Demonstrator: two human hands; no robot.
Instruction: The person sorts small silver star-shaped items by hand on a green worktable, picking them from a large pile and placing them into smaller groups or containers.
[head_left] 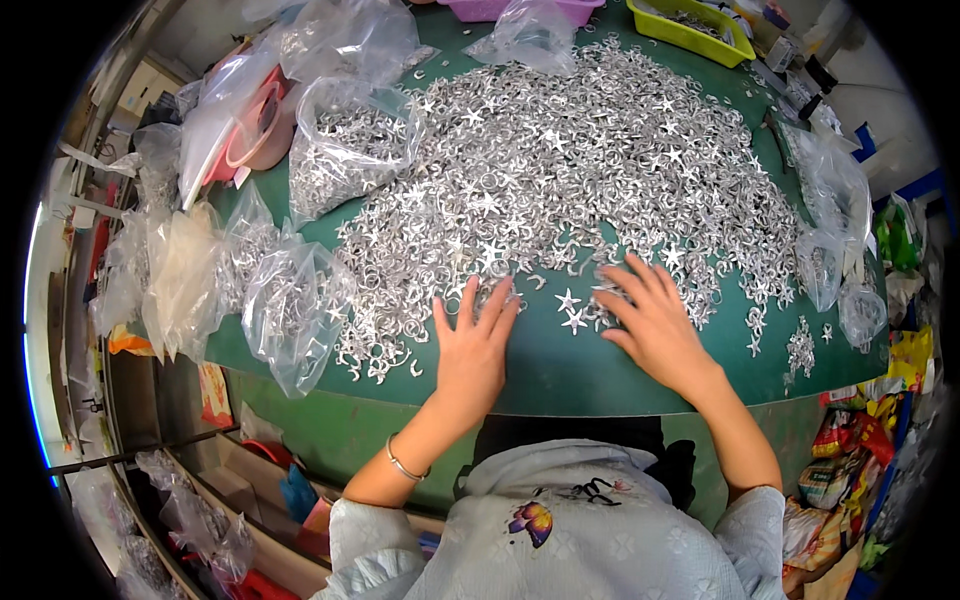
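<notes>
A wide heap of small silvery metal pieces point(560, 170), among them stars, rings and crescents, covers much of the green tabletop point(545, 375). At the heap's near edge my left hand point(472, 340) rests with its fingers spread over the pieces. My right hand point(650, 315) lies to the right, fingers apart, its tips touching the edge of the heap. Between the hands, a few star-shaped pieces point(572, 310) lie on the bare green surface. Neither hand is closed around a piece, though what lies under the fingertips is partly hidden.
Clear plastic bags of metal pieces point(350, 150) stand at the left, beside a pink basin point(262, 130). A yellow-green tray point(692, 32) and a purple tray point(480, 10) sit at the far edge. More clear bags point(835, 200) line the right edge, near a small separate pile point(801, 350).
</notes>
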